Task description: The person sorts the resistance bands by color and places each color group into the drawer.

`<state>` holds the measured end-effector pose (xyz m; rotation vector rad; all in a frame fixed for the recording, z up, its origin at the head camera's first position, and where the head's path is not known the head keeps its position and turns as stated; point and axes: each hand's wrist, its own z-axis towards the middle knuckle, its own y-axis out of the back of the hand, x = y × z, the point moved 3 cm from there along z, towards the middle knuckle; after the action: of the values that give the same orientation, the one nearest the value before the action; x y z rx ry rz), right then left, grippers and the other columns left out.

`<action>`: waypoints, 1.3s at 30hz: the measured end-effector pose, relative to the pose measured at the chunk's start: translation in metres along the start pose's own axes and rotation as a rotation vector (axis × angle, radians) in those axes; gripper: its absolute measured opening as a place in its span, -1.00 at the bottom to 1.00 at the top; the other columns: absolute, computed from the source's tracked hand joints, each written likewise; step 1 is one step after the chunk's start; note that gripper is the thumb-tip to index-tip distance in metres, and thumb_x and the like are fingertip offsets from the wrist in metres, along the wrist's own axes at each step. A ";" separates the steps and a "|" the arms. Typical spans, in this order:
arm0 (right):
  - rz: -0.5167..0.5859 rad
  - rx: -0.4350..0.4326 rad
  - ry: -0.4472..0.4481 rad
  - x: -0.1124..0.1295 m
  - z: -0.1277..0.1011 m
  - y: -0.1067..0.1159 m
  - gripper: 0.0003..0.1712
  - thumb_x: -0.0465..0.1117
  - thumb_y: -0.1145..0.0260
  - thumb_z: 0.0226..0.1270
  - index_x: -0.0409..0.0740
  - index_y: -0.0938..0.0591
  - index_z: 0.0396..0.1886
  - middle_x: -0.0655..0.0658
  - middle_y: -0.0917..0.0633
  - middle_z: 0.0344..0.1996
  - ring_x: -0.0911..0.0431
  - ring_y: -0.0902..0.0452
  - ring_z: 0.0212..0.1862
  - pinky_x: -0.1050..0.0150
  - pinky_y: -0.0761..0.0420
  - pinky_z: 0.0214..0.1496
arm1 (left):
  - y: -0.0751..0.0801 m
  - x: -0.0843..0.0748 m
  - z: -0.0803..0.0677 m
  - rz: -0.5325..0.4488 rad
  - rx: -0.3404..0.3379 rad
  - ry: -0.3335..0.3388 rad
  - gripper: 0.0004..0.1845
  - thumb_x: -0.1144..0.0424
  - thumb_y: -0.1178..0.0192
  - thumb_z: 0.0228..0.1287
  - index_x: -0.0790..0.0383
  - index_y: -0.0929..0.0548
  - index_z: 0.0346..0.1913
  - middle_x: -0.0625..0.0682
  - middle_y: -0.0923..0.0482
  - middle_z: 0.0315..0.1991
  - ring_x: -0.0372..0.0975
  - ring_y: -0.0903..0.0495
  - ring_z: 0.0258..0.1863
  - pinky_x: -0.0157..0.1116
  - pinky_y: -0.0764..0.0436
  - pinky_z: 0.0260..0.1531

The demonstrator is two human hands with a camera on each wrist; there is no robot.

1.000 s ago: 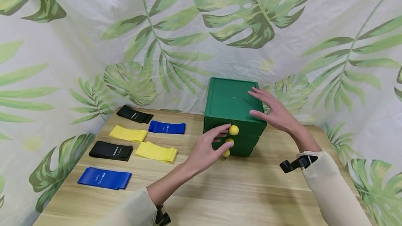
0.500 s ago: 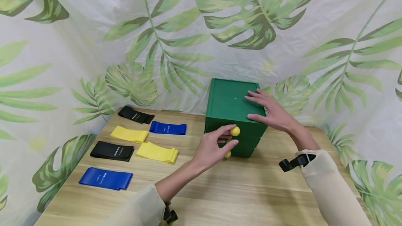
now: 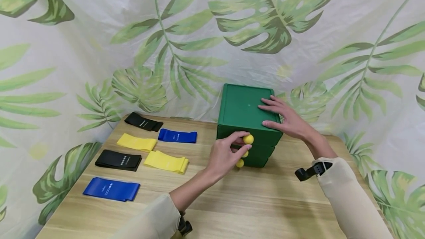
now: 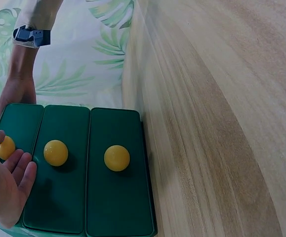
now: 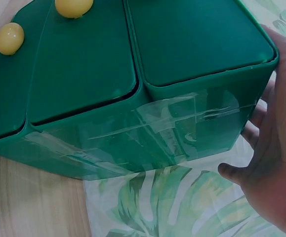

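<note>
A green three-drawer box stands at the back of the table, each drawer front carrying a round yellow knob. My left hand pinches the top knob between thumb and fingers. In the left wrist view the middle knob and bottom knob show uncovered. All the drawers look closed. My right hand lies with fingers spread over the right edge of the box's top. The right wrist view shows that hand along the top corner, beside the taped side wall.
Left on the wooden table lie folded resistance bands: black ones, yellow ones and blue ones. A leaf-patterned cloth hangs right behind the box.
My left hand has moved slightly right and its thumb and fingers have closed on the top knob. My right hand has come left and down onto the box's top.
</note>
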<state>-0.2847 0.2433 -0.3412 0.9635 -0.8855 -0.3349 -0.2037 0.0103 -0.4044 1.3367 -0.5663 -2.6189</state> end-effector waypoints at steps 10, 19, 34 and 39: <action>0.029 -0.019 0.003 -0.001 -0.002 -0.002 -0.34 -0.04 -0.37 0.30 0.08 -0.44 0.39 -0.07 -0.23 0.49 -0.10 0.22 0.56 -0.35 0.09 0.44 | -0.003 0.001 0.001 0.048 -0.047 -0.003 -0.72 0.07 -0.35 0.25 -0.12 -0.66 0.02 -0.18 -0.73 -0.29 -0.45 -0.68 -0.31 -0.55 -0.62 -0.42; 0.041 -0.029 0.013 -0.001 0.000 -0.001 -0.34 -0.05 -0.38 0.30 0.06 -0.45 0.39 -0.08 -0.24 0.49 -0.14 0.21 0.56 -0.35 0.09 0.44 | -0.002 -0.003 -0.003 0.034 -0.047 -0.015 -0.72 0.11 -0.36 0.24 -0.10 -0.67 0.01 -0.18 -0.73 -0.29 -0.47 -0.67 -0.33 -0.55 -0.61 -0.45; 0.048 -0.029 0.015 -0.002 -0.001 -0.002 -0.33 -0.05 -0.38 0.29 0.06 -0.45 0.39 -0.09 -0.24 0.49 -0.14 0.22 0.56 -0.35 0.10 0.44 | 0.003 -0.014 -0.018 0.023 0.002 -0.011 -0.70 0.14 -0.38 0.21 -0.09 -0.66 0.01 -0.18 -0.72 -0.27 -0.46 -0.67 -0.31 -0.53 -0.62 -0.44; 0.054 -0.029 0.011 -0.002 -0.001 -0.003 -0.33 -0.05 -0.38 0.29 0.06 -0.45 0.39 -0.08 -0.23 0.49 -0.12 0.23 0.56 -0.35 0.10 0.44 | 0.006 -0.018 -0.025 0.019 0.016 -0.021 -0.70 0.11 -0.37 0.22 -0.11 -0.66 0.01 -0.19 -0.72 -0.26 -0.44 -0.66 -0.31 -0.49 -0.64 -0.43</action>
<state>-0.2850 0.2435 -0.3447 0.9126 -0.8927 -0.2955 -0.1729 0.0036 -0.4015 1.3037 -0.6009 -2.6213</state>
